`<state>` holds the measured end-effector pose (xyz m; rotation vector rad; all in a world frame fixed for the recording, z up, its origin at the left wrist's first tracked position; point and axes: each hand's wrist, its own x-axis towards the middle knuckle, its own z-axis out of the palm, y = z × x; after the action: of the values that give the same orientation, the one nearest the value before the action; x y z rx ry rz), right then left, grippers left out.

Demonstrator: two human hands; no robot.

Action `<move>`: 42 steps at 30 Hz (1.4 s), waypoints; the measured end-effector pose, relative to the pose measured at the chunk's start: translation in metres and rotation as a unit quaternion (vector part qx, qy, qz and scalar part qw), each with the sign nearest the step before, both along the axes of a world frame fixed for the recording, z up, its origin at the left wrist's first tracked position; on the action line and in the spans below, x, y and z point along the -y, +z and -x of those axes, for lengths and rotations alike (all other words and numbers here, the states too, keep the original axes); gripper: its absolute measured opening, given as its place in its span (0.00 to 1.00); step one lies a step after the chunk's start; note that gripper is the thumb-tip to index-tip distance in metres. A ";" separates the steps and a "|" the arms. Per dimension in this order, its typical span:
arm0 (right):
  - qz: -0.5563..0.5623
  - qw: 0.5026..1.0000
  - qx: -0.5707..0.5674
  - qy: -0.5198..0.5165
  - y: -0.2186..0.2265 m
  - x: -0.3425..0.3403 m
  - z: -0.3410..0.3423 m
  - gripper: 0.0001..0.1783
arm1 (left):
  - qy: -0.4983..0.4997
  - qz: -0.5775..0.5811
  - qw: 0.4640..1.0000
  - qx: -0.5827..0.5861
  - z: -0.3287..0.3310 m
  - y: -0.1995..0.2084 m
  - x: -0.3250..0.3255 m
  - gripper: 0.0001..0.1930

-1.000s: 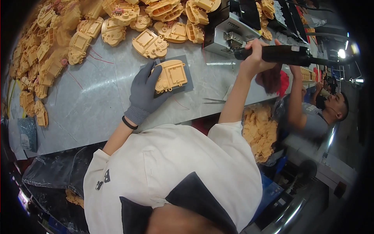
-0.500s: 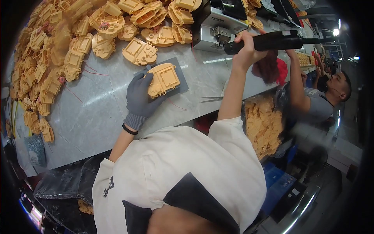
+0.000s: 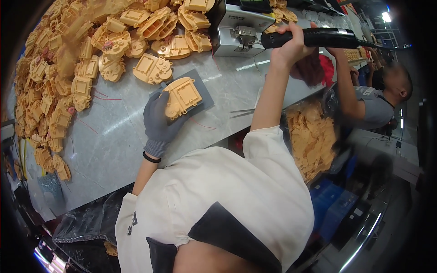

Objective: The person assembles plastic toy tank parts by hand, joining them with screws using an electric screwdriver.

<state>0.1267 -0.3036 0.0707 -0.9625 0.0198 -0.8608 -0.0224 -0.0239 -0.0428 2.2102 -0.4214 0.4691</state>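
My shirt [image 3: 227, 177]: off-white cloth, loosely creased, a stitched seam [image 3: 172, 200] on the chest. My collar [image 3: 234, 241]: black, open, two broad flaps [image 3: 162, 255]. My sleeves [image 3: 264, 144]: short, off-white, matching the body. Marking [image 3: 133, 219]: small, dark, on the shirt's left side. My left grip [image 3: 159, 119]: gloved; glove [image 3: 157, 131] grey, knitted, with ribbed cuff [image 3: 155, 149]. My wristband [image 3: 151, 159]: one, thin, black, worn beside that cuff. My right grip [image 3: 290, 48]: bare.

pale orange plastic housing [image 3: 185, 96], rectangular frame facing up, lying slightly turned on the dark grey pad [image 3: 206, 101], black cylindrical tool [image 3: 331, 37], perhaps a powered screwdriver, held sideways, well right of the pad
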 end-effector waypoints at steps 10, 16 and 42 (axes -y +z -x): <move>0.163 0.984 0.026 -0.064 -0.022 -0.036 -0.005 0.29 | -0.014 0.001 1.000 0.008 0.004 -0.003 0.002 0.42; 0.173 0.984 0.038 -0.022 -0.020 -0.027 0.010 0.18 | -0.021 0.035 0.999 -0.031 0.006 -0.008 -0.001 0.41; 0.112 0.990 0.082 -0.011 -0.006 -0.030 0.006 0.05 | -0.016 0.000 1.000 -0.003 0.000 0.000 0.001 0.40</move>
<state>0.1203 -0.2737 0.0646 -1.0997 -0.2113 -0.9748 -0.0224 -0.0250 -0.0430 2.2011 -0.4519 0.4460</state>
